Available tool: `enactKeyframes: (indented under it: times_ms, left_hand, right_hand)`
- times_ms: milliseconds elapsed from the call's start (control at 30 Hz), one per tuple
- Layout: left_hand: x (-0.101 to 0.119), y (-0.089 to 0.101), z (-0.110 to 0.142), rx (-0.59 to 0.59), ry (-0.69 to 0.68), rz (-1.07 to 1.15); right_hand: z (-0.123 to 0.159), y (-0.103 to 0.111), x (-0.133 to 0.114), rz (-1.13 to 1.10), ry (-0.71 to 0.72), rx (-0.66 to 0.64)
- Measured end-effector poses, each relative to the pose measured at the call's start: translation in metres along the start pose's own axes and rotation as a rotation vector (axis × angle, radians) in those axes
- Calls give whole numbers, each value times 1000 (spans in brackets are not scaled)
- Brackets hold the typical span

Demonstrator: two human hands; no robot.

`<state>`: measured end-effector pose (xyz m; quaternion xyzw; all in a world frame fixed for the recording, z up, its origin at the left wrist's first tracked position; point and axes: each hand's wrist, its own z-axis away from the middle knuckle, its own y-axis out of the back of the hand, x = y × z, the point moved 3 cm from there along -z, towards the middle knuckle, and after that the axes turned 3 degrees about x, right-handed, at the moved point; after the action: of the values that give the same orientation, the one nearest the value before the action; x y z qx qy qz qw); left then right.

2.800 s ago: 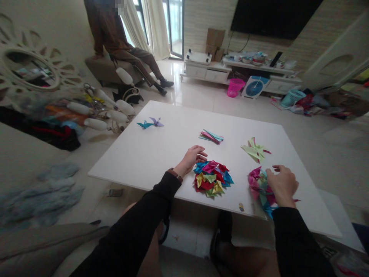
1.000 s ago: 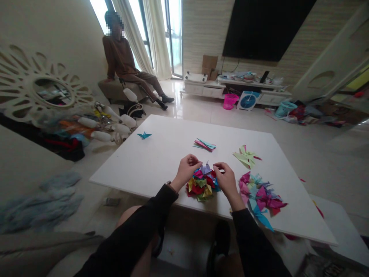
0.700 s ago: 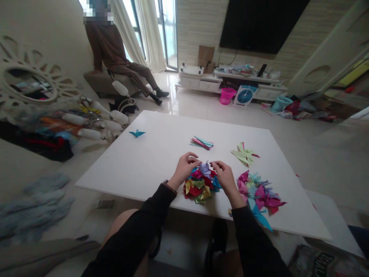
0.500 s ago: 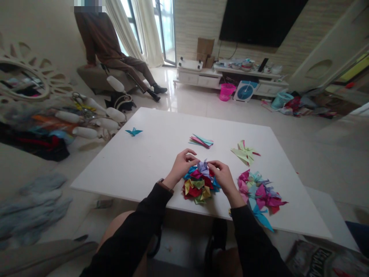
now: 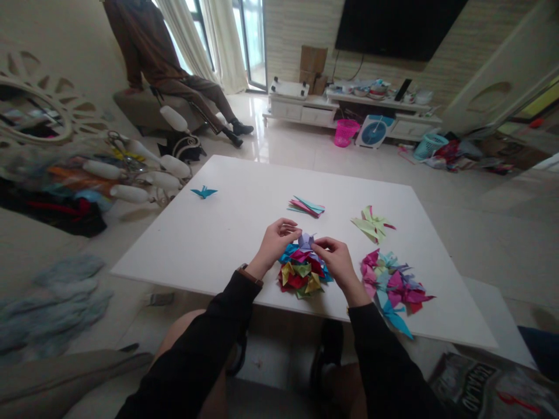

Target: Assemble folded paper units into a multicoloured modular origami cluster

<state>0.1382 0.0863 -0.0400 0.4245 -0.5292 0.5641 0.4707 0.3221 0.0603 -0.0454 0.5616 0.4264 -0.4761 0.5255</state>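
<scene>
A lavender paper crane (image 5: 306, 241) is pinched between my two hands, just above the far side of a heap of folded paper cranes (image 5: 301, 270) in red, gold, green and blue. Fingers of my left hand (image 5: 280, 237) close on its left side; a watch strap circles that wrist. My right hand (image 5: 332, 253) grips its right side between thumb and fingers. To the right lies another heap of paper cranes (image 5: 399, 285), pink, pale green, purple and blue. A lone teal paper crane (image 5: 204, 192) rests at the table's far left.
On the white table (image 5: 174, 247), beyond my hands, lies a small stack of folded paper strips (image 5: 307, 206). Pale green folded papers (image 5: 374, 224) are farther right. Another person (image 5: 174, 75) sits across the room. A pink basket (image 5: 346, 133) and a blue fan (image 5: 374, 131) stand on the floor.
My hands stay at the lavender crane, and its shape looks wider and more opened between my fingers. The whole view has shifted slightly; the other heaps lie as before.
</scene>
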Motion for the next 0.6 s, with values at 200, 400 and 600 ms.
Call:
enactKeyframes:
  times_ms: [200, 400, 600]
  left_hand:
    - [-7, -5, 1, -14, 1, -18]
    - [-13, -7, -4, 18, -36, -4]
    - [-12, -7, -2, 21, -67, -40]
  right_hand:
    - [-1, 2, 4, -21, -1, 33]
    - [-5, 2, 5, -59, -14, 54]
    - [-7, 4, 6, -61, -5, 73]
